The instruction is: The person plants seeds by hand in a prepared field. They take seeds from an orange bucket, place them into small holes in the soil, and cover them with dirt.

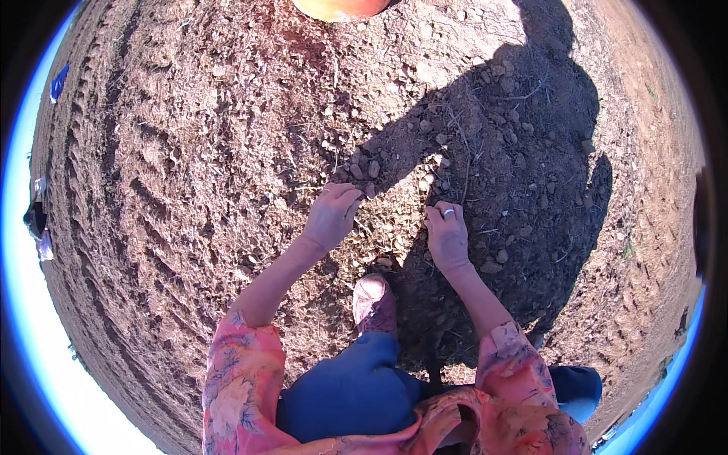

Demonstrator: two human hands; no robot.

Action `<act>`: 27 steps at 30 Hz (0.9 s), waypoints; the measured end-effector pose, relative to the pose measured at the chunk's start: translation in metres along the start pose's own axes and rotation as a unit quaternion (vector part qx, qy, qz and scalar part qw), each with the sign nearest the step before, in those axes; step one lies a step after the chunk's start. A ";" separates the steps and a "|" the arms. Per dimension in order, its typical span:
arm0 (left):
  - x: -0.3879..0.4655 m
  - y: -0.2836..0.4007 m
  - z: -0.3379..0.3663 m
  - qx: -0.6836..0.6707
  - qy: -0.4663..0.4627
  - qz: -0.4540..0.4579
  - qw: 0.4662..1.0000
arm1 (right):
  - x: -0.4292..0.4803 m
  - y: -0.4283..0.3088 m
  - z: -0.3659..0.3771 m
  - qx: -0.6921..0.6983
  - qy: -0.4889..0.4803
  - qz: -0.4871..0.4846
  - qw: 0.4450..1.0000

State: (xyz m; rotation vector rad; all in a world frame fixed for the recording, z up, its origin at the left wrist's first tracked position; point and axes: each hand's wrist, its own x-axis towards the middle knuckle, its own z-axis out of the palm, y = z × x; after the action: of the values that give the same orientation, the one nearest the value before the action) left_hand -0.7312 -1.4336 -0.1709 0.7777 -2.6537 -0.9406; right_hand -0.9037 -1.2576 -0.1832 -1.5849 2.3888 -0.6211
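Note:
My left hand (335, 211) is low over the sunlit soil, thumb and fingers drawn together beside small brown clods; whether it pinches anything cannot be told. To its right, my right hand (447, 230), with a pale ring on one finger, reaches down at the edge of the shadow with its fingers curled; its fingertips are partly hidden. Several rounded brown lumps (373, 169) lie just beyond my left hand. Dry stalks and straw (467, 153) are scattered on the soil beyond my right hand.
An orange rounded container (341, 7) stands at the top edge. My shoe (374, 301) is planted close below the hands. Ridged soil (148, 210) stretches to the left, where a blue item (58, 83) and a dark item (35, 220) lie far off. My shadow covers the right.

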 end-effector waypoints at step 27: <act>0.036 -0.006 0.014 0.104 -0.089 -0.032 0.990 | 0.037 -0.004 -0.028 0.645 -0.136 0.284 0.696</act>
State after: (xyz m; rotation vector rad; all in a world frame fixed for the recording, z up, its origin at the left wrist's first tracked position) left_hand -0.7638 -1.4500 -0.1845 0.8643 -2.9334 -0.7904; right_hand -0.9260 -1.2864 -0.1537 -0.2454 1.3204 -1.3186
